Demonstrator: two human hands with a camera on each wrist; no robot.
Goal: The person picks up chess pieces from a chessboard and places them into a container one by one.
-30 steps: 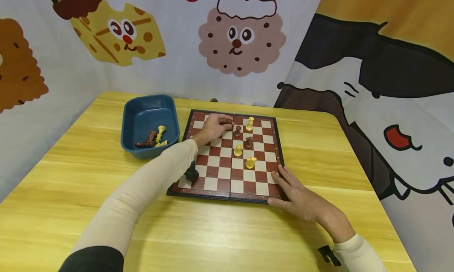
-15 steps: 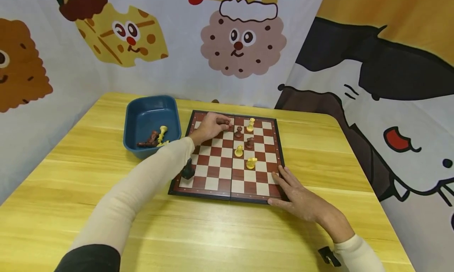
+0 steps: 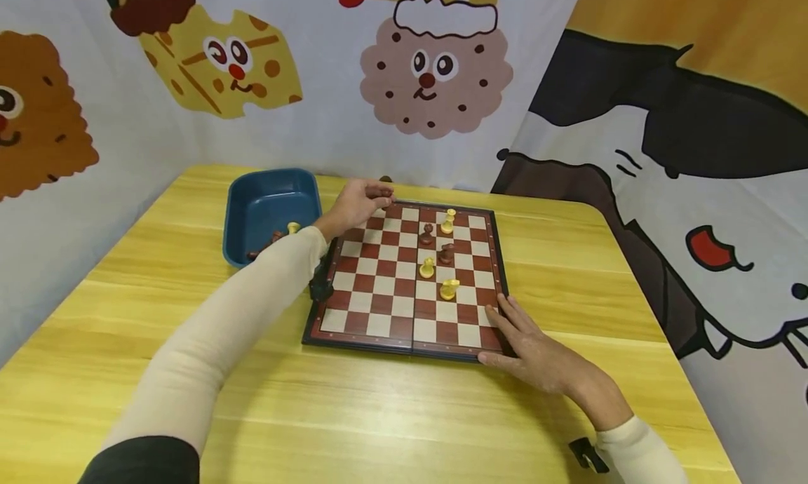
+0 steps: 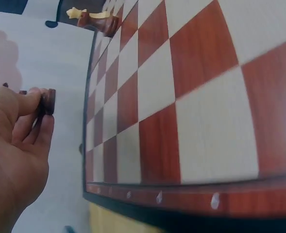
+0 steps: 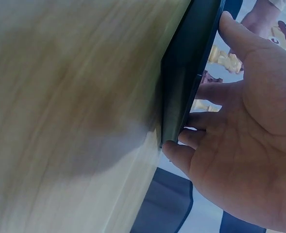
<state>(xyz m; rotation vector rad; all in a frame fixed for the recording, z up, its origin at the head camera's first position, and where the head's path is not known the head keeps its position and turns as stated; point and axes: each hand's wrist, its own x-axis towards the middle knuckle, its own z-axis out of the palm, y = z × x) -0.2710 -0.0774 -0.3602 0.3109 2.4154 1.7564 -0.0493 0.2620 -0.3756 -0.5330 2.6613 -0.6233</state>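
Near the board's (image 3: 381, 287) far left edge and raised off it, a brown piece (image 4: 51, 101) sits pinched in the left hand (image 3: 353, 205), base downward, long axis roughly parallel to the standing pieces (image 4: 100, 22). The left wrist view bares its base; head-on, fingers mostly cover it. Only the head view shows the bin (image 3: 268, 207). The right hand (image 3: 536, 354), fingers extended, touches the near right corner.
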